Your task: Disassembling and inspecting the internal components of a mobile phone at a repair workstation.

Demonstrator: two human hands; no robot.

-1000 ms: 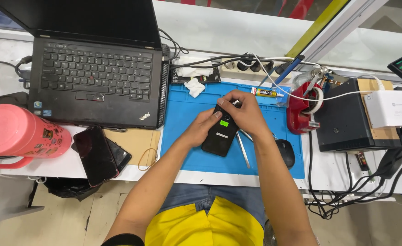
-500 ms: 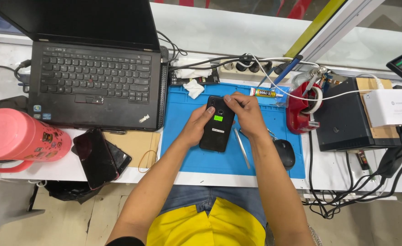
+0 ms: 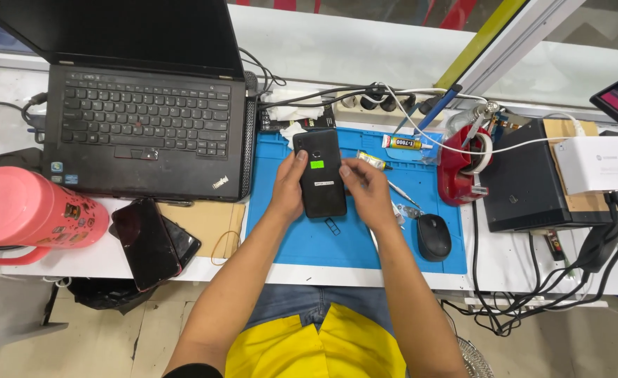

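Both hands clasp a black phone [image 3: 321,173], back side up, over the blue work mat [image 3: 302,241]. The left hand [image 3: 288,189] closes on its left edge, the right hand [image 3: 368,189] on its right edge. The phone looks light, rigid, smooth and probably fragile; the long edges offer the surest hold. A black mouse [image 3: 433,236] and tweezers [image 3: 401,194] lie just right of it. Two dark phones [image 3: 151,241] and a pink jug [image 3: 25,217] sit left; beyond stand a laptop [image 3: 144,119] and glue tube [image 3: 405,143].

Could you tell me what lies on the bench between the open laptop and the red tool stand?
In the head view, the blue mat lies there, where both hands hold a black phone.
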